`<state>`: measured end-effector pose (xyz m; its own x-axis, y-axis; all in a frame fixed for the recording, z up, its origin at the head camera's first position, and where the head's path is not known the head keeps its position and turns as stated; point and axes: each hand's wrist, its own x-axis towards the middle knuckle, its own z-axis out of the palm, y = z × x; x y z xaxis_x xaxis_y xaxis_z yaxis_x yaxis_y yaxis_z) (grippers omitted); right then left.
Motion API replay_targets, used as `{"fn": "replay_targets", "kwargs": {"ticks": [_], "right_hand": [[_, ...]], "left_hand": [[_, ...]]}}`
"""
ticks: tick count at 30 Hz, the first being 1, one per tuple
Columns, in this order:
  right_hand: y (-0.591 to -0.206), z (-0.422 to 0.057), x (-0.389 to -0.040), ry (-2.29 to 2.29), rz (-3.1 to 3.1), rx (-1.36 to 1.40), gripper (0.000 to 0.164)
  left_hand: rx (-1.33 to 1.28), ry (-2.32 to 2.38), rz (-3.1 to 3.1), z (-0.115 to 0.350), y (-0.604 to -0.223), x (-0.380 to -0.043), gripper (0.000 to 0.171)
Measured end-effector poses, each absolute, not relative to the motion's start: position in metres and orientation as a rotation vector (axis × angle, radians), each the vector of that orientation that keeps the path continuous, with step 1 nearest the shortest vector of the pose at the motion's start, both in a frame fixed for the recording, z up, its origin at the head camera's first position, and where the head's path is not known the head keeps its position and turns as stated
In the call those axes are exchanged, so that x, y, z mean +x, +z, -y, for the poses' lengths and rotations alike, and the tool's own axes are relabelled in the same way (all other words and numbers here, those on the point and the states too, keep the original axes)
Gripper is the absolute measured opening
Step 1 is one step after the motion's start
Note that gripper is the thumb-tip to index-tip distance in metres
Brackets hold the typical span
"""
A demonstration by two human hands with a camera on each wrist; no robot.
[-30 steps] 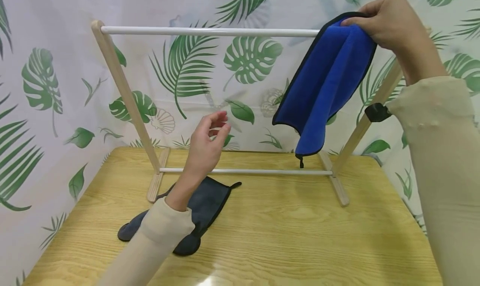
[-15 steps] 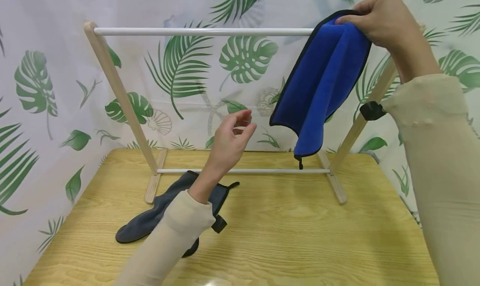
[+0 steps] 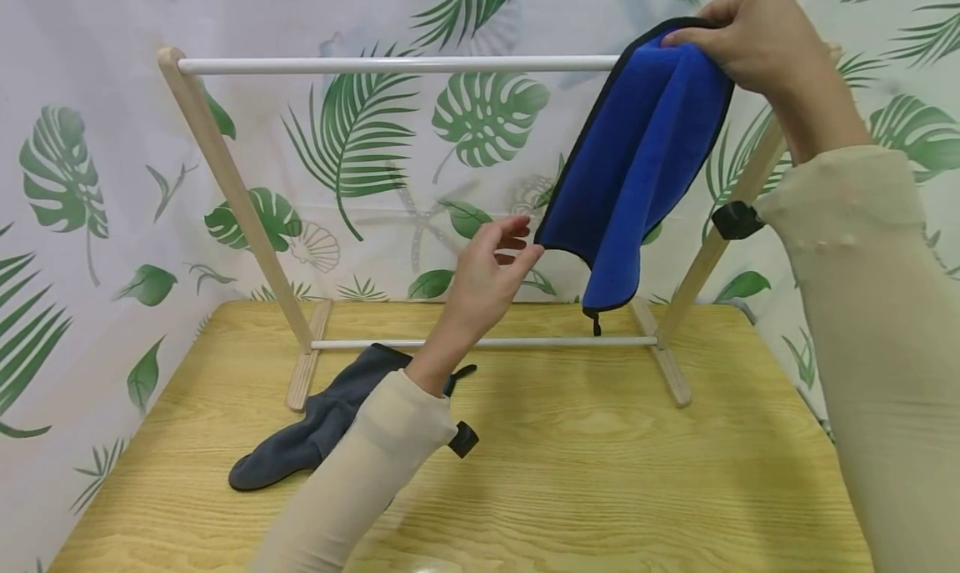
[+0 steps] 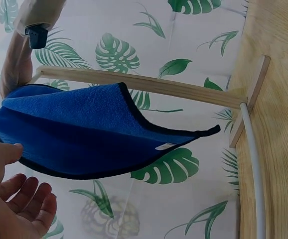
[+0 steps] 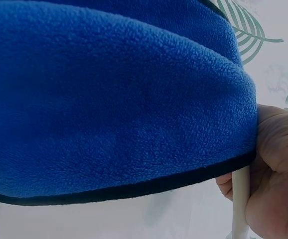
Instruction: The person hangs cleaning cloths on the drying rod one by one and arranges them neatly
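Note:
A blue towel (image 3: 626, 173) with black edging hangs folded in front of the right end of the white top rail (image 3: 397, 65). My right hand (image 3: 768, 43) pinches its upper edge, and in the right wrist view that hand (image 5: 278, 164) is beside the rail. Below, my left hand (image 3: 487, 273) is by the towel's lower left corner, thumb and fingers apart. The left wrist view has its thumb (image 4: 9, 153) at the black edging; whether it touches cannot be told. A dark grey towel (image 3: 330, 414) lies crumpled on the table, partly hidden by my left forearm.
The rack has slanted wooden side posts (image 3: 232, 193) and a thin white lower bar (image 3: 562, 341) just above the wooden table (image 3: 600, 464). Behind it hangs a leaf-patterned cloth (image 3: 360, 223). A small black loop (image 3: 597, 321) dangles from the blue towel.
My left hand has moved right, from open space to the blue towel's lower left corner. My right hand keeps its pinch on the towel. The whole view has shifted slightly.

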<state>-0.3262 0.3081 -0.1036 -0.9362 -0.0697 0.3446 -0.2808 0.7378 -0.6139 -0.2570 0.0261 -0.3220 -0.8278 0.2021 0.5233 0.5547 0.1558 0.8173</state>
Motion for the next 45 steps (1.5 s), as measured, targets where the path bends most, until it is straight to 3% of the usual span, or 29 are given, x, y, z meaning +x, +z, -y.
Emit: {"fn": "replay_targets", "kwargs": {"ticks": [11,24,45], "right_hand": [[-0.103,-0.308,-0.326,1.01,2.632,0.285,0.017],[-0.105,-0.307,-0.325,0.974,2.628,0.293,0.02],[-0.104,-0.308,-0.327,0.964,2.616,0.312,0.018]], "left_hand": [[-0.73,-1.684,2.109,-0.043,-0.326,-0.262,0.041],[-0.636,-1.63,1.928,-0.051,-0.338,-0.269,0.022],[-0.589,-1.776,1.764,-0.008,-0.305,-0.24,0.016]]}}
